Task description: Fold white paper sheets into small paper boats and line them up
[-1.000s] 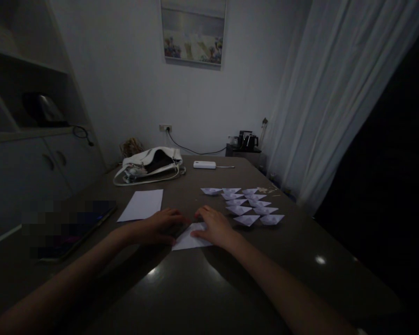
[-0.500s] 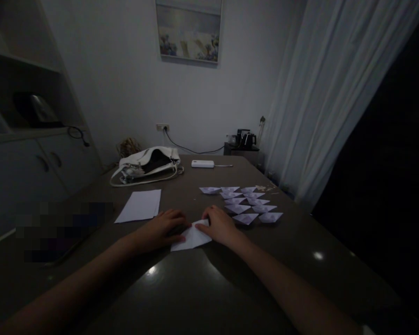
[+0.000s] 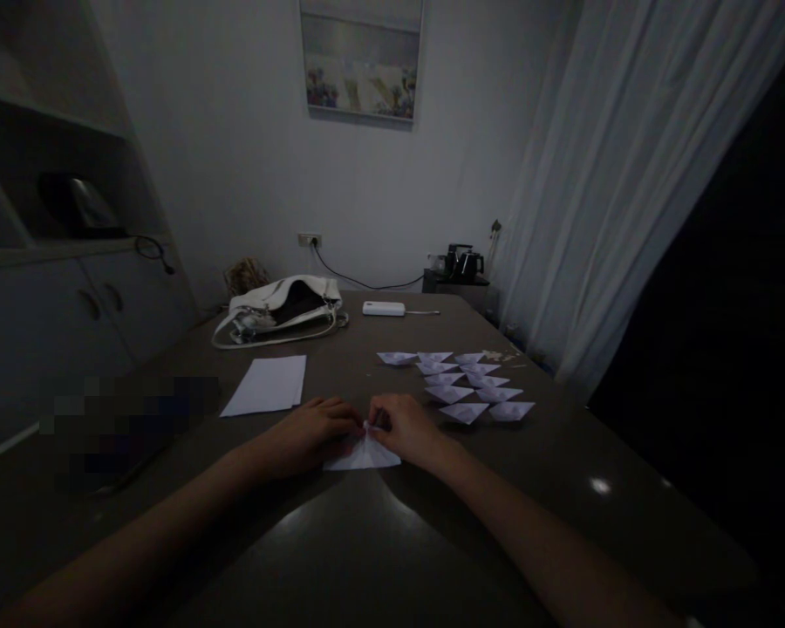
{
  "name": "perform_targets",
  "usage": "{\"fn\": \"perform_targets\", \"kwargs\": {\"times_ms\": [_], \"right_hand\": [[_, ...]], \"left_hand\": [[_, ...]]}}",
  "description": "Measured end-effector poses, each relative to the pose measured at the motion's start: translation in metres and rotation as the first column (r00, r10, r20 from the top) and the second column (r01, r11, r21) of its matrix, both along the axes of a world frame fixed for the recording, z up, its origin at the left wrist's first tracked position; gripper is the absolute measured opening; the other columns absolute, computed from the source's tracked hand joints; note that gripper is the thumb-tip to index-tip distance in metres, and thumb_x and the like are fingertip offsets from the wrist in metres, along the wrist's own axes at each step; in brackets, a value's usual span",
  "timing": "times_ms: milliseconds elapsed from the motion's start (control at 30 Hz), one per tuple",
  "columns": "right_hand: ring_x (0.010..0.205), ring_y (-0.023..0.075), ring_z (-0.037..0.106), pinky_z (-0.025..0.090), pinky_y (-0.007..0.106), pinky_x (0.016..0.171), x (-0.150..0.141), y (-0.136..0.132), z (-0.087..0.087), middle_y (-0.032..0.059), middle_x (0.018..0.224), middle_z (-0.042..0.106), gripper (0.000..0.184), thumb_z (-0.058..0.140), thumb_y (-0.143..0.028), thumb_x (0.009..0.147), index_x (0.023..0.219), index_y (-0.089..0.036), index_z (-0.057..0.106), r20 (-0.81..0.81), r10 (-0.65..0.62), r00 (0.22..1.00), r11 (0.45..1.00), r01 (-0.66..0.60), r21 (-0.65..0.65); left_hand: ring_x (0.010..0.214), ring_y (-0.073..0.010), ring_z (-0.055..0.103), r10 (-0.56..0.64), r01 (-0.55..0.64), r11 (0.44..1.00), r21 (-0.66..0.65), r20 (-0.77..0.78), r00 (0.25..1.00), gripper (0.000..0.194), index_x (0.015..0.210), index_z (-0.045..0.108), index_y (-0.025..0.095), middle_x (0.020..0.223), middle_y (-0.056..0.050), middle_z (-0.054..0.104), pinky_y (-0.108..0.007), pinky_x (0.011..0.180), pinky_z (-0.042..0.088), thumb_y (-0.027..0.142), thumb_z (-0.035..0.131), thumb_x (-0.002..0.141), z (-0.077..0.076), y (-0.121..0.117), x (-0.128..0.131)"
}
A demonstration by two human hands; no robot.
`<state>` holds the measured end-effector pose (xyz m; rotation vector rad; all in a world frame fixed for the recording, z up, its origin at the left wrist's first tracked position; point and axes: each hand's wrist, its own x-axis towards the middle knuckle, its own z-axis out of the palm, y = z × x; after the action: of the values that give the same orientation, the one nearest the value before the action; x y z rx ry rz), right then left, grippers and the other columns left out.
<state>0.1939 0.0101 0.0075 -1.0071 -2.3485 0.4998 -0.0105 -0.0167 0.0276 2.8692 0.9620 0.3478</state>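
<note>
Both my hands meet over a folded sheet of white paper [image 3: 368, 454] on the dark table. My right hand [image 3: 406, 425] pinches its upper tip between thumb and fingers. My left hand [image 3: 320, 427] grips the paper's left side, the fingertips close to those of the right. The fingers cover the upper part of the paper, while its wide lower edge shows below them. Right of my hands, several folded paper boats [image 3: 466, 412] lie in rows. A small stack of white paper sheets [image 3: 266, 385] rests beyond my left hand.
A white handbag [image 3: 284, 307] lies at the table's far left. Near the far edge is a white power bank [image 3: 384, 309] with a short cable. Small scraps [image 3: 501, 356] lie behind the boats. The table [image 3: 340, 549] reflects light. A blurred-out patch covers something at the left.
My right hand has shifted slightly left, nearer the left hand. The paper's top is now pinched to a point, with its lower part fanned out. The view has turned slightly left.
</note>
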Motion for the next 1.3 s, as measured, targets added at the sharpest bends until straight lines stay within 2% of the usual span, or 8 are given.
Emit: {"fn": "perform_targets", "kwargs": {"times_ms": [133,300,400,567,700,900,1100,1300], "right_hand": [[0.063,0.0095,0.052,0.034,0.018,0.057,0.004,0.000,0.006,-0.0012,0.073,0.058,0.015,0.063,-0.004,0.067,0.075,-0.016,0.062,0.080,0.130,0.988,0.990,-0.133,0.039],[0.072,0.0124,0.055,0.038,0.021,0.065,0.013,0.000,0.017,0.0009,0.079,0.061,0.012,0.069,-0.016,0.071,0.081,-0.016,0.064,0.151,0.257,0.954,0.965,-0.262,0.015],[0.076,0.0134,0.057,0.039,0.021,0.068,0.016,0.001,0.019,0.0022,0.084,0.063,0.015,0.070,-0.022,0.072,0.084,-0.015,0.065,0.166,0.300,0.939,0.953,-0.303,-0.008],[0.078,0.0132,0.059,0.041,0.021,0.071,0.018,0.002,0.019,0.0025,0.086,0.064,0.013,0.071,-0.021,0.072,0.082,-0.015,0.066,0.170,0.337,0.926,0.939,-0.343,0.006],[0.080,0.0136,0.059,0.041,0.021,0.072,0.017,0.003,0.018,0.0030,0.087,0.064,0.013,0.071,-0.021,0.073,0.084,-0.015,0.067,0.177,0.335,0.925,0.940,-0.341,0.003],[0.081,0.0146,0.059,0.041,0.023,0.073,0.017,0.003,0.018,0.0039,0.089,0.065,0.016,0.071,-0.023,0.073,0.086,-0.015,0.068,0.194,0.331,0.924,0.942,-0.337,-0.002],[0.079,0.0138,0.061,0.042,0.021,0.071,0.016,0.004,0.018,0.0053,0.090,0.067,0.012,0.064,-0.021,0.079,0.087,-0.014,0.070,0.167,0.337,0.927,0.941,-0.334,-0.043],[0.074,0.0125,0.062,0.042,0.020,0.068,0.015,0.007,0.012,0.0039,0.084,0.069,0.018,0.054,-0.014,0.083,0.091,-0.014,0.070,0.071,0.179,0.981,0.983,-0.176,-0.045]], "left_hand": [[0.101,-0.0217,0.055,0.008,-0.008,1.000,-0.004,0.007,1.000,0.020,0.107,0.062,0.023,0.110,-0.004,0.063,-0.034,0.086,0.037,0.024,0.051,0.090,-0.001,0.001,-0.001],[0.100,-0.0217,0.055,0.002,-0.001,0.999,-0.032,0.034,0.999,0.021,0.107,0.062,0.024,0.109,-0.004,0.063,-0.033,0.086,0.038,0.026,0.051,0.090,-0.002,0.002,-0.002],[0.100,-0.0216,0.055,0.015,-0.013,0.998,-0.058,0.041,0.999,0.021,0.107,0.062,0.024,0.108,-0.004,0.063,-0.033,0.087,0.038,0.027,0.052,0.090,-0.002,0.002,-0.002],[0.099,-0.0217,0.056,0.042,-0.040,0.997,-0.071,0.037,0.998,0.023,0.110,0.061,0.024,0.107,-0.005,0.063,-0.032,0.086,0.039,0.026,0.053,0.089,-0.001,0.002,-0.001],[0.102,-0.0216,0.055,-0.001,0.002,0.998,-0.062,0.023,1.000,0.024,0.109,0.064,0.027,0.110,-0.004,0.063,-0.031,0.087,0.038,0.022,0.052,0.089,0.000,0.002,-0.001],[0.102,-0.0213,0.055,0.004,-0.004,0.999,-0.047,0.010,1.000,0.025,0.110,0.063,0.028,0.111,-0.004,0.062,-0.032,0.087,0.038,0.020,0.052,0.089,-0.001,0.002,-0.002],[0.101,-0.0219,0.055,-0.018,0.020,1.000,0.022,-0.062,0.998,0.024,0.108,0.064,0.031,0.109,-0.003,0.062,-0.035,0.087,0.036,0.021,0.054,0.089,0.003,0.001,0.001],[0.097,-0.0218,0.054,-0.001,0.005,0.999,0.046,-0.088,0.996,0.024,0.108,0.064,0.030,0.105,-0.004,0.061,-0.034,0.084,0.037,0.021,0.054,0.088,0.005,0.000,0.003]]}}
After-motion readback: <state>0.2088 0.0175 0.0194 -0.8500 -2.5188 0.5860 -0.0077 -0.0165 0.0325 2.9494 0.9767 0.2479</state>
